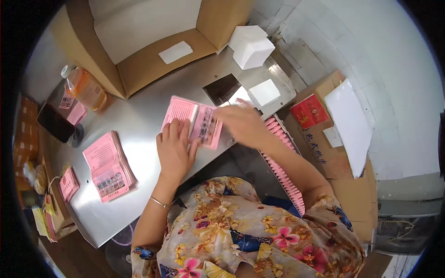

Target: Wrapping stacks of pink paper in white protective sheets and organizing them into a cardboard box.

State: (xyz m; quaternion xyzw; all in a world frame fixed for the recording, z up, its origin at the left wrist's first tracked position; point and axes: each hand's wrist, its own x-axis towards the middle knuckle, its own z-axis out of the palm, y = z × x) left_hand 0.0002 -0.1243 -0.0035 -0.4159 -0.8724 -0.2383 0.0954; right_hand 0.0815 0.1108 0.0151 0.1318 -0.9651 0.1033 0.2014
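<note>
At far left, a phone (55,122) is propped on a stand at the edge of the metal table (143,132), with 1 small pink pack (69,184) laid nearer the person. Next along, 1 stack of pink sheets (104,157) is set down flat; plenty is left to use, it seems. Then the action: the left hand (175,147) is laid palm down, wrist straight, fingers spread over 1 pink sheet (210,125), which is pressed rather than clenched. That sheet is flat near the table's front edge, a white strip (194,116) showing across its middle, so this piece looks unfinished. At its right edge the right hand (243,124) is caught in a blur, forearm angled in from the right; whether anything is pinched there cannot be made out. Beyond, white blocks (264,92) are placed, and below, a long row of pink packs (283,184) is lined up, apparently done.
</note>
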